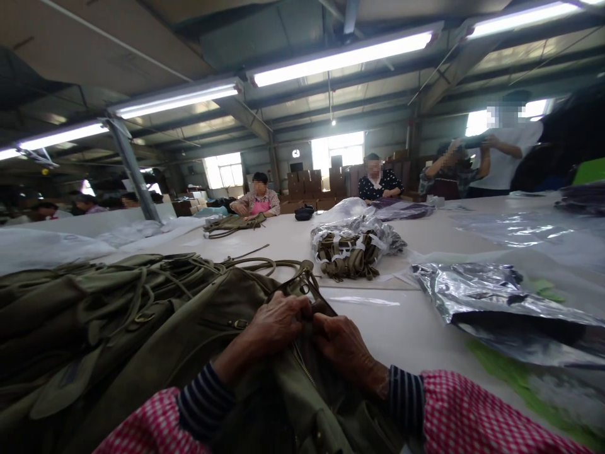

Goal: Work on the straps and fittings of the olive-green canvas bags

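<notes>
An olive-green bag point(246, 372) with a metal zipper and ring fittings lies in front of me, its handle end pointing away. My left hand point(278, 323) is closed on the bag's upper edge near the zipper. Close beside it on the right, my right hand point(347, 350) also has its fingers curled on the same edge. The fingertips are partly hidden, so the exact grip on the zipper area does not show. More olive bags point(61, 302) with straps and buckles are piled to the left.
A bundle of rolled olive straps point(347, 252) in clear plastic sits ahead on the white table point(406, 315). Silver foil packaging point(491, 296) lies to the right over green material point(510, 372). Several people work across the table, one in a pink apron point(261, 207).
</notes>
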A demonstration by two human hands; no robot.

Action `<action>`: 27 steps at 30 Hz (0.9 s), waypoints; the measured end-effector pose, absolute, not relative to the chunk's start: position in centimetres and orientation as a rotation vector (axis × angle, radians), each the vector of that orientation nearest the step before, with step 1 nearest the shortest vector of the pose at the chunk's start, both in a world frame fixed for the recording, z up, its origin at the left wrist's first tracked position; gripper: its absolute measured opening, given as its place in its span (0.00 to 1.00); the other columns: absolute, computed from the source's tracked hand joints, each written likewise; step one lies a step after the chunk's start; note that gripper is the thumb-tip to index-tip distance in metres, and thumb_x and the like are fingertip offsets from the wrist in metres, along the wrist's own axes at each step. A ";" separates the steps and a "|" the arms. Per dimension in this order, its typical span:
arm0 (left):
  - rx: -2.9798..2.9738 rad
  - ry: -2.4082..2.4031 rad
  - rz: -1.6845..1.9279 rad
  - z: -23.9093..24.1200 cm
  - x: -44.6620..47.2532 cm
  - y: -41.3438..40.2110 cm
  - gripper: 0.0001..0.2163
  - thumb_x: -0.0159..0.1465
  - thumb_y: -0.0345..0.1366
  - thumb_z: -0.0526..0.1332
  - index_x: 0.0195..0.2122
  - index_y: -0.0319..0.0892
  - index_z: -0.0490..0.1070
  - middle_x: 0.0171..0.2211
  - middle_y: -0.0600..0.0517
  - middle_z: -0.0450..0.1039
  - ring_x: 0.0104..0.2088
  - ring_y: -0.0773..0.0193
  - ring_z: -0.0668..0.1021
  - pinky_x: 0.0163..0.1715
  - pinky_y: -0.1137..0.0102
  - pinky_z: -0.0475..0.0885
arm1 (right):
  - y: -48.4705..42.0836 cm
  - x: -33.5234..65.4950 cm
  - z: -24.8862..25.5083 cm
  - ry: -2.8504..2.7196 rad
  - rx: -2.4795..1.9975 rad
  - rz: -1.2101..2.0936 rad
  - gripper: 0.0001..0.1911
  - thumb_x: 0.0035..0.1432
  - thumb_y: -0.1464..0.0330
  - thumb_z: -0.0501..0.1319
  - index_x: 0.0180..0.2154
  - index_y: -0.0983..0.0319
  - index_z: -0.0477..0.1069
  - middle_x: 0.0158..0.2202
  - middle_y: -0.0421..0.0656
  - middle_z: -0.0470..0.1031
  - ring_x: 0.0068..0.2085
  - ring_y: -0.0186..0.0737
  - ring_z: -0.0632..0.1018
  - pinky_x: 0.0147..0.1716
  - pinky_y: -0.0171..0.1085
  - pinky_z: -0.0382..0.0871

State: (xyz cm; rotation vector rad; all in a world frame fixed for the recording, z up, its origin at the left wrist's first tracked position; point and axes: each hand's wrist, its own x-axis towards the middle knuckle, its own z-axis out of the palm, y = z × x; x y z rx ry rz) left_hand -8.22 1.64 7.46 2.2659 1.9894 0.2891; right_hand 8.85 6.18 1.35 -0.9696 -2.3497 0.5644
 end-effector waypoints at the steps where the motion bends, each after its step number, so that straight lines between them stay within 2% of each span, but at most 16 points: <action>1: 2.325 1.990 0.195 7.8 -8.1 1.8 0.16 0.56 0.30 0.57 0.44 0.52 0.74 0.41 0.53 0.76 0.45 0.53 0.72 0.39 0.65 0.66 | 6.1 9.0 1.3 -2.322 -0.934 0.599 0.05 0.57 0.72 0.59 0.34 0.60 0.74 0.31 0.42 0.79 0.33 0.39 0.77 0.32 0.34 0.57; 6: 2.459 1.998 0.056 8.3 -7.2 2.3 0.14 0.53 0.28 0.58 0.36 0.49 0.78 0.39 0.49 0.76 0.43 0.52 0.72 0.35 0.65 0.64 | 6.1 9.3 0.9 -2.245 -0.777 0.702 0.05 0.60 0.71 0.58 0.35 0.60 0.73 0.32 0.41 0.78 0.34 0.39 0.77 0.33 0.32 0.59; 12: 2.525 1.972 0.110 7.7 -7.4 1.7 0.08 0.59 0.31 0.60 0.31 0.49 0.79 0.36 0.51 0.76 0.42 0.55 0.72 0.35 0.66 0.64 | 6.4 9.1 1.1 -2.325 -0.910 0.602 0.05 0.60 0.71 0.59 0.31 0.61 0.70 0.29 0.40 0.76 0.32 0.38 0.75 0.32 0.33 0.58; 18: 2.346 1.984 0.452 6.3 -8.0 2.0 0.05 0.61 0.34 0.61 0.32 0.49 0.78 0.32 0.53 0.73 0.40 0.58 0.74 0.38 0.67 0.63 | 6.9 10.9 3.8 -2.675 -0.871 0.394 0.07 0.64 0.71 0.53 0.34 0.61 0.69 0.30 0.42 0.75 0.30 0.37 0.72 0.31 0.36 0.55; 24: 2.055 1.972 0.761 4.9 -7.1 1.9 0.04 0.61 0.34 0.59 0.32 0.44 0.74 0.32 0.53 0.70 0.38 0.60 0.73 0.39 0.67 0.63 | 7.1 12.7 6.2 -2.864 -0.815 0.266 0.07 0.56 0.77 0.55 0.34 0.62 0.69 0.34 0.44 0.75 0.34 0.38 0.72 0.33 0.37 0.56; 27: 2.023 1.878 0.847 4.7 -6.8 1.7 0.03 0.60 0.34 0.58 0.32 0.44 0.71 0.32 0.54 0.69 0.37 0.61 0.72 0.39 0.68 0.62 | 7.2 13.2 7.0 -2.897 -0.813 0.303 0.09 0.55 0.78 0.55 0.32 0.61 0.71 0.32 0.43 0.74 0.35 0.39 0.72 0.34 0.36 0.56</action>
